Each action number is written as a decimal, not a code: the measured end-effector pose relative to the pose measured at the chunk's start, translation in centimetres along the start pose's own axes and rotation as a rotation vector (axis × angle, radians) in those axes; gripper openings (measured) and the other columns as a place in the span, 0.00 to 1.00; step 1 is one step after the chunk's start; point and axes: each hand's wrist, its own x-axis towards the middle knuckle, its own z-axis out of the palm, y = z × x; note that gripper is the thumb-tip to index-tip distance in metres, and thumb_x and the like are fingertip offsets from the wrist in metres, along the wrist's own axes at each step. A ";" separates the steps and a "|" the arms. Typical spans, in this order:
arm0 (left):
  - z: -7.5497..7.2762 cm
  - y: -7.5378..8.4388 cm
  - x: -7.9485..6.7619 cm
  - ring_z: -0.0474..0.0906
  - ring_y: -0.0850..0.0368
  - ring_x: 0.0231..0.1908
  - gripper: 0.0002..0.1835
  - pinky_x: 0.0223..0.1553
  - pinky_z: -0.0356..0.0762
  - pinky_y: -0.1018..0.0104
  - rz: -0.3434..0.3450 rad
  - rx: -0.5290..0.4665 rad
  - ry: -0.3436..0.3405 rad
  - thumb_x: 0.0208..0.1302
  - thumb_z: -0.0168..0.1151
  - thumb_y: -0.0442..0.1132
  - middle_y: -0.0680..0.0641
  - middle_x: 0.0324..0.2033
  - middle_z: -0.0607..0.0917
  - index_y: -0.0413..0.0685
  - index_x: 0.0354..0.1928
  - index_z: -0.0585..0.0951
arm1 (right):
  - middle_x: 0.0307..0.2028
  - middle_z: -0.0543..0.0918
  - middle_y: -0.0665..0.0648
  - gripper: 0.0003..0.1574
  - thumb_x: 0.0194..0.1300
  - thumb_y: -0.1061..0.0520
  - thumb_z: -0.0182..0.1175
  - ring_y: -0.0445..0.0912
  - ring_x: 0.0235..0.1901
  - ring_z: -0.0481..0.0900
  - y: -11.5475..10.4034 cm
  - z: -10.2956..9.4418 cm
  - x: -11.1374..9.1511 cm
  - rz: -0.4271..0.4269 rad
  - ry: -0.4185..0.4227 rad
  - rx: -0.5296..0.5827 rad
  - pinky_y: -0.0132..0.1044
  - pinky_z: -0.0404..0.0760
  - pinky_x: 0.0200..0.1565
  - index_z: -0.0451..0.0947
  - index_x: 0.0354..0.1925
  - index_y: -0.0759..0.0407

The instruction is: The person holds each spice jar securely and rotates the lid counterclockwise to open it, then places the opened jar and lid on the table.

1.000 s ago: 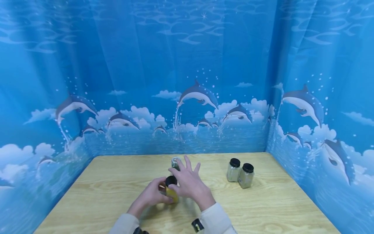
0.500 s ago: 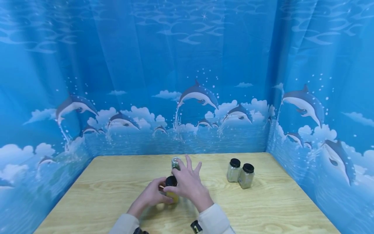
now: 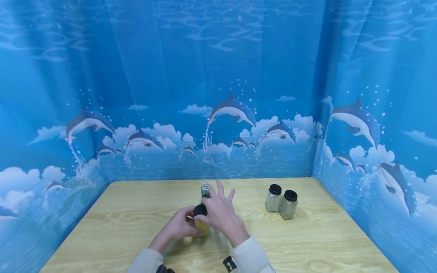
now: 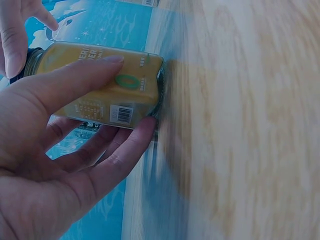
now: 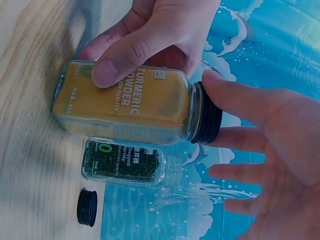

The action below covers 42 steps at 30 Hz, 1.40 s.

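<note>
My left hand (image 3: 177, 226) grips the body of a glass jar of turmeric powder (image 5: 165, 105), its thumb along one side and its fingers round the other. The jar stands upright on the table. My right hand (image 3: 223, 214) pinches the jar's black screw lid (image 5: 209, 114) between thumb and index finger. The other right fingers stretch out apart from it. Just behind the turmeric stands a glass jar of chopped parsley (image 5: 125, 161), its threaded neck bare. Beside the parsley a loose black lid (image 5: 87, 207) lies on the table; the head view hides it behind my right hand.
Two more glass jars with black lids, one pale (image 3: 273, 201) and one greyish (image 3: 288, 207), stand close together to the right. The wood-grain table (image 3: 327, 242) ends at a blue dolphin-print curtain (image 3: 164, 76) at the back and sides.
My right thumb and fingers have shifted slightly about the turmeric jar's lid. My left hand keeps its grip, and the jars stay in place.
</note>
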 end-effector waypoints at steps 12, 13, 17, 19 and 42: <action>0.2 -0.1 0.1 0.80 0.56 0.41 0.29 0.45 0.81 0.59 0.027 0.017 0.032 0.35 0.79 0.40 0.50 0.40 0.83 0.53 0.46 0.80 | 0.71 0.60 0.59 0.25 0.54 0.44 0.68 0.67 0.72 0.45 -0.2 0.1 0.0 -0.040 -0.076 -0.024 0.83 0.47 0.55 0.79 0.51 0.41; 0.2 -0.1 0.1 0.80 0.56 0.40 0.29 0.45 0.81 0.60 0.029 0.015 0.033 0.35 0.79 0.40 0.50 0.40 0.83 0.53 0.46 0.80 | 0.71 0.61 0.59 0.24 0.54 0.44 0.68 0.67 0.72 0.45 -0.2 0.2 0.0 -0.042 -0.077 -0.025 0.83 0.47 0.55 0.79 0.51 0.41; 0.1 0.0 0.0 0.80 0.56 0.41 0.30 0.45 0.81 0.60 0.025 0.005 0.025 0.36 0.79 0.40 0.50 0.40 0.83 0.52 0.47 0.79 | 0.71 0.61 0.59 0.25 0.55 0.45 0.67 0.66 0.72 0.44 -0.3 0.1 -0.1 -0.041 -0.085 -0.020 0.83 0.47 0.55 0.78 0.53 0.42; 0.0 -0.1 0.0 0.80 0.56 0.41 0.30 0.45 0.81 0.59 0.019 0.005 0.019 0.36 0.79 0.40 0.50 0.41 0.83 0.53 0.48 0.79 | 0.71 0.60 0.58 0.26 0.56 0.46 0.67 0.66 0.73 0.44 -0.4 0.0 -0.1 -0.041 -0.088 -0.016 0.83 0.47 0.56 0.77 0.54 0.43; -0.1 0.1 -0.1 0.80 0.54 0.43 0.28 0.47 0.81 0.54 0.008 0.007 0.007 0.38 0.78 0.41 0.49 0.42 0.82 0.55 0.47 0.79 | 0.71 0.61 0.58 0.34 0.57 0.37 0.63 0.65 0.72 0.46 -0.2 -0.4 -0.4 -0.032 -0.059 0.014 0.82 0.48 0.56 0.74 0.59 0.46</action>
